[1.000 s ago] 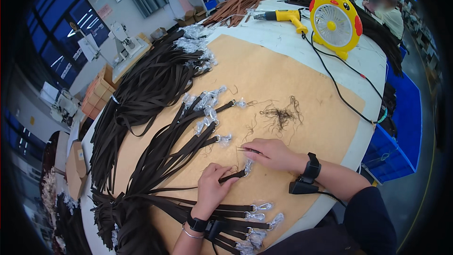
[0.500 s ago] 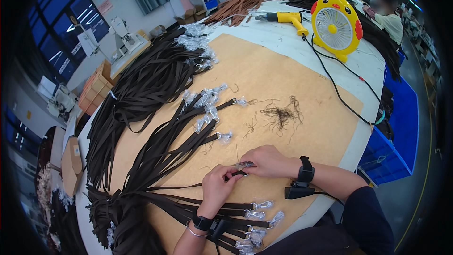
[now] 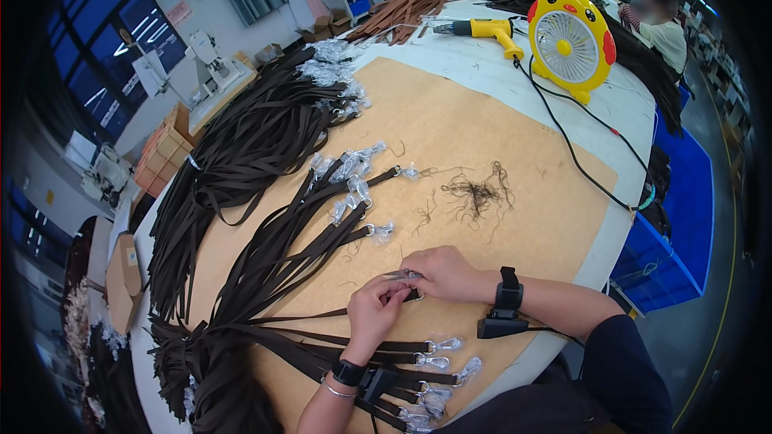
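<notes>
I read left hand (image 3: 375,305): fingers pinching flat black fabric strap (image 3: 413,295), seemingly steadying its end | right hand (image 3: 441,272): fingers closed round slim silvery metal tool (image 3: 404,275) | strap: over tan paper sheet (image 3: 555,217)

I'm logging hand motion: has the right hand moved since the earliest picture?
Yes: against the dark thread pile, the right hand has shifted left, closer to the left hand.

A white table (image 3: 450,52) bears a tan sheet (image 3: 555,217), where a tangle of dark thread (image 3: 478,194) lies. Bundled black straps (image 3: 233,145) spread along the table's left edge; brown straps (image 3: 422,4) lie toward its far edge. A yellow heat gun (image 3: 490,29) rests beside a chick-faced fan (image 3: 569,44), toward the right edge.
</notes>
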Demonstrator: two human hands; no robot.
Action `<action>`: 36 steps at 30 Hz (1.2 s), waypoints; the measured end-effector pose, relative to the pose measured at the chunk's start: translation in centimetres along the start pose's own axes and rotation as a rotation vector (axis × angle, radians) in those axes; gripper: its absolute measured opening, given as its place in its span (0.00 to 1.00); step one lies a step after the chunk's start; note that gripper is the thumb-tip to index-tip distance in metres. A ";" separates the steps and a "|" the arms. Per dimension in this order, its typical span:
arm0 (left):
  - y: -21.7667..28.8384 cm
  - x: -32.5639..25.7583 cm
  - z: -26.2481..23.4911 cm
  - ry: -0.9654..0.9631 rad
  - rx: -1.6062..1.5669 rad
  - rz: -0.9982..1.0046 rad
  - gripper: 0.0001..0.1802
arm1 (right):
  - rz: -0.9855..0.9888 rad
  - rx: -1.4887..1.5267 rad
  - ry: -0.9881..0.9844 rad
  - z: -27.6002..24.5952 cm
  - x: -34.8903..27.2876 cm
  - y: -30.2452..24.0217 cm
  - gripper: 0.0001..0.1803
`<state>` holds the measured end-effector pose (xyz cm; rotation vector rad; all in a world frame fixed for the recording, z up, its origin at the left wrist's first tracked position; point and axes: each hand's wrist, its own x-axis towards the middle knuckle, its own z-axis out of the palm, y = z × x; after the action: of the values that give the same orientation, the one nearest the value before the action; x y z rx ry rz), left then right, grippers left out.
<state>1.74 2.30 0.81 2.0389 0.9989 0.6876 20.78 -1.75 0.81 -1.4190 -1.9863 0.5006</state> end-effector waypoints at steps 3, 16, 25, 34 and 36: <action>-0.3 -0.2 0.1 0.010 -0.013 -0.021 0.04 | 0.110 0.036 0.063 -1.0 0.0 -0.2 0.11; -0.7 -0.8 0.2 0.027 -0.015 -0.052 0.03 | -0.168 -0.371 -0.085 -2.5 -2.9 -1.6 0.13; -0.5 -0.9 0.0 0.014 0.040 -0.017 0.03 | -0.247 -0.368 -0.072 -2.4 -1.9 -2.4 0.07; -0.6 -0.8 -0.1 -0.009 0.018 0.012 0.02 | -0.275 -0.373 -0.043 -2.4 -1.8 -2.3 0.07; -0.9 -0.8 0.0 -0.019 0.017 0.017 0.02 | -0.281 -0.371 -0.033 -2.4 -1.8 -2.2 0.07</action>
<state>0.88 2.01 -0.05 2.0669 0.9804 0.6704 21.31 -4.30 3.42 -1.3113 -2.3448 0.0297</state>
